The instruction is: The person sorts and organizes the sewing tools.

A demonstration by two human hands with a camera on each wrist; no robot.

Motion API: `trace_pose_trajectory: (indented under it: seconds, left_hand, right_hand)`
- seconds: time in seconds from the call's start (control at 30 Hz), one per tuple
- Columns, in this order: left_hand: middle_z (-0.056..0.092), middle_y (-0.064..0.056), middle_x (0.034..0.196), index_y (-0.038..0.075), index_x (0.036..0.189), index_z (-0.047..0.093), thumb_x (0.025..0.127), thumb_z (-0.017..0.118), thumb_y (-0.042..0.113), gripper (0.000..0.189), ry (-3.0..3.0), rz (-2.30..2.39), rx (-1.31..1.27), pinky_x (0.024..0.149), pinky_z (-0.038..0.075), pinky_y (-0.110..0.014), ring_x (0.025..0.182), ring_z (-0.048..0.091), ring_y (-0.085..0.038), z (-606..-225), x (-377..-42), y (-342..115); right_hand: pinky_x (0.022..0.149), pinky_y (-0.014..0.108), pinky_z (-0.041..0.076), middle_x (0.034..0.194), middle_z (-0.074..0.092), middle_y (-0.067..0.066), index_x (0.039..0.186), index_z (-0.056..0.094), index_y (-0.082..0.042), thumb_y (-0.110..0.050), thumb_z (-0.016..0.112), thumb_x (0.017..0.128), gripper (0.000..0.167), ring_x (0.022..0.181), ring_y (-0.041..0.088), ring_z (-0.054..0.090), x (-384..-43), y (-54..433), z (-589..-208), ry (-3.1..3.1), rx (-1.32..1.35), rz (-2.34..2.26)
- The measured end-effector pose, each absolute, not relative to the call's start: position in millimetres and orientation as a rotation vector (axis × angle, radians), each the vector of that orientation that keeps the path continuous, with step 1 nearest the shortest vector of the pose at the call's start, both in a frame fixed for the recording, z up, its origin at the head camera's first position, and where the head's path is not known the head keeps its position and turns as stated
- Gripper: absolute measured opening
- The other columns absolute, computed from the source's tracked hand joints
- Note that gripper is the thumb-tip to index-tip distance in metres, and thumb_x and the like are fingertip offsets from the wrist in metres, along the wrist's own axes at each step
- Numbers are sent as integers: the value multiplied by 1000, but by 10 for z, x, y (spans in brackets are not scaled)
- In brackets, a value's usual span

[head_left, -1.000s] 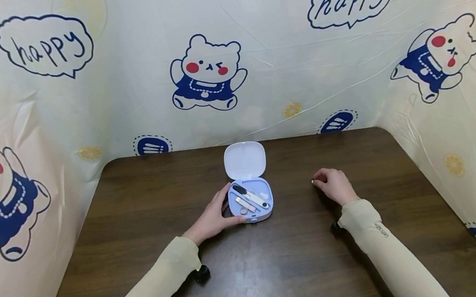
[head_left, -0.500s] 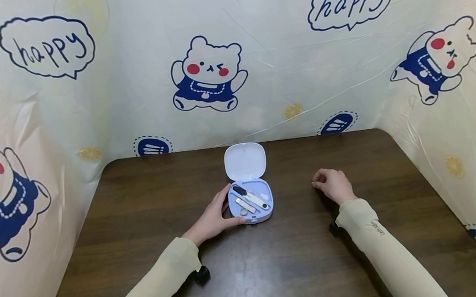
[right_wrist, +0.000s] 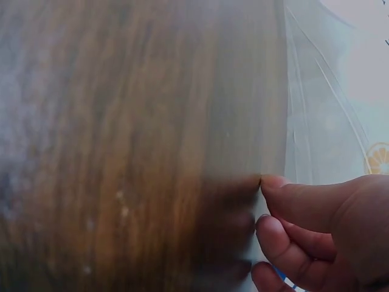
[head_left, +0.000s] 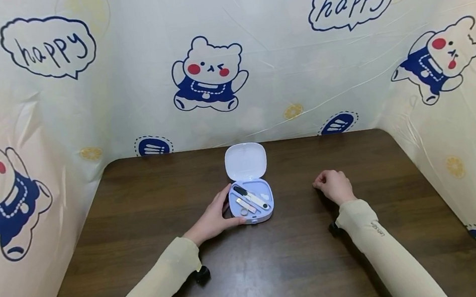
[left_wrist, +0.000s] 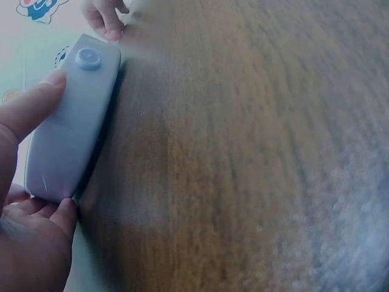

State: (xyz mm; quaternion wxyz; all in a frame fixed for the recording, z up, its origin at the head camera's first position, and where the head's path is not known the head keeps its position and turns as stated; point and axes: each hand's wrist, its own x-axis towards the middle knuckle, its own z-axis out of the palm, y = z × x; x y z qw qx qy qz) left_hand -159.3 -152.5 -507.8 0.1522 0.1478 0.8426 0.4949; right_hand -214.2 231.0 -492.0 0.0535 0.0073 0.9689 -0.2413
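A small pale-blue case (head_left: 240, 220) lies with its lid (head_left: 245, 161) flipped back, on the wooden table. My left hand (head_left: 215, 218) grips it at its left side, thumb along the front near the round catch (left_wrist: 89, 58) and fingers at the other end. Inside are a slim tool (head_left: 250, 197) with one black end and a pale handle, a small whitish strip (head_left: 246, 204) and a little ring (head_left: 244, 211). Right of the case, my right hand (head_left: 335, 186) rests low at the tabletop, fingers curled and fingertips together; whether they pinch something tiny I cannot tell.
The brown table (head_left: 256, 278) reaches back to a pale printed curtain (head_left: 119, 84) that hangs around three sides. Dark wrist cameras, the left one (head_left: 202, 275) and the right one (head_left: 334, 229), stick out beneath the sleeves.
Both hands and the case hold nearly the same place. A tiny white spot at the right fingertips a second ago no longer shows.
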Motion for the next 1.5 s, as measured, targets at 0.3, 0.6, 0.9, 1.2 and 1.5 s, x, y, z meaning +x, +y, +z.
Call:
trace_pose_trajectory:
  seconds: [0.3,0.6,0.9,1.2,1.5]
  left_hand:
    - [17,-18,171,8,168,13,87,87,30,111,2405,1425,413,122,34,-45,153,34,-33,-5047,-1575,-1520]
    - [18,-17,171,9,168,13,87,88,30,112,2411,1432,415,121,36,-43,154,31,-30,-5061,-1579,-1523]
    - [18,-15,171,10,168,13,86,88,31,113,2404,1432,403,121,36,-42,154,31,-29,-5068,-1580,-1528]
    - [17,-14,172,11,168,13,86,88,30,113,2403,1423,400,122,35,-41,154,32,-28,-5044,-1582,-1533]
    - [17,-15,171,11,168,13,86,88,30,113,2401,1429,409,122,35,-41,154,33,-28,-5057,-1578,-1534]
  right_hand:
    - [87,56,48,99,74,11,97,76,-8,-22,67,102,18,99,39,59,-2120,2291,-4927,2953,-8,-751]
    - [96,62,45,98,75,12,97,77,-5,-20,67,102,19,100,40,62,-2097,2214,-4925,2957,-57,-810]
    - [98,60,47,105,74,14,100,77,-5,-17,65,103,17,99,37,64,-2063,2100,-4858,2928,-138,-878]
    - [98,54,51,116,67,22,99,78,-1,-12,66,102,17,107,37,62,-2010,1905,-4709,2893,-196,-1044]
    - [100,52,51,114,68,20,95,77,0,-11,68,100,15,110,35,63,-2002,1706,-4659,2861,-191,-1144]
